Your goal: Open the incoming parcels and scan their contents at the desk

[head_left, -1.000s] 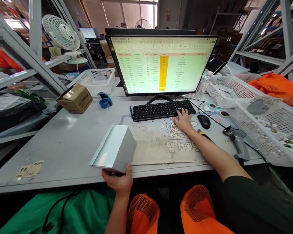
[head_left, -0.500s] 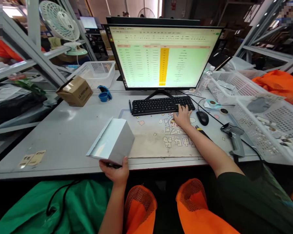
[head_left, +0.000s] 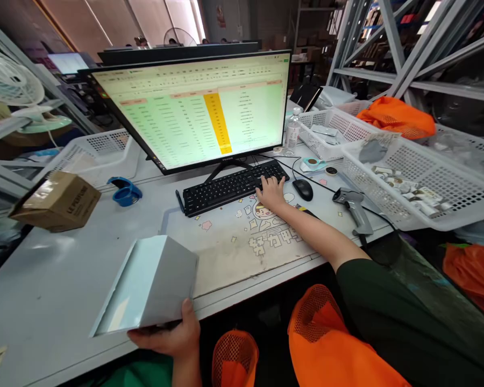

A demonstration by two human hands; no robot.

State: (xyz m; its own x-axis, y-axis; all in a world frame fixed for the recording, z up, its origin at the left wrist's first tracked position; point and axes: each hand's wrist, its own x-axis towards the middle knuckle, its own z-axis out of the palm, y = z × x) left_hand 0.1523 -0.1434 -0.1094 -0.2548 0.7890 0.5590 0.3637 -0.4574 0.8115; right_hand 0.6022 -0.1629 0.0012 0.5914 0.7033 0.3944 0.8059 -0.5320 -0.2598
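Note:
A pale blue-white box point(head_left: 167, 282) is tilted in my left hand point(head_left: 175, 336), which grips its lower end near the desk's front edge. The fingers beneath the box are partly hidden. My right hand point(head_left: 271, 193) rests with fingers spread on the right end of the black keyboard point(head_left: 226, 189). Just right of that hand lies a black mouse point(head_left: 303, 189). Behind the keyboard the monitor point(head_left: 193, 113) shows a spreadsheet with one orange column. Under my right forearm is a printed desk mat point(head_left: 213, 252).
A brown carton point(head_left: 64, 201) and a blue tape dispenser point(head_left: 125, 192) stand at left. On the right are a grey barcode scanner point(head_left: 353, 208), a roll of labels point(head_left: 312, 164), a clear bottle point(head_left: 292, 131) and white baskets point(head_left: 411, 185) holding small items. A fan point(head_left: 12, 80) is at far left.
The camera view has turned to the right and tilted. My left hand still holds the box, which now appears lower and larger. My right hand stays on the keyboard.

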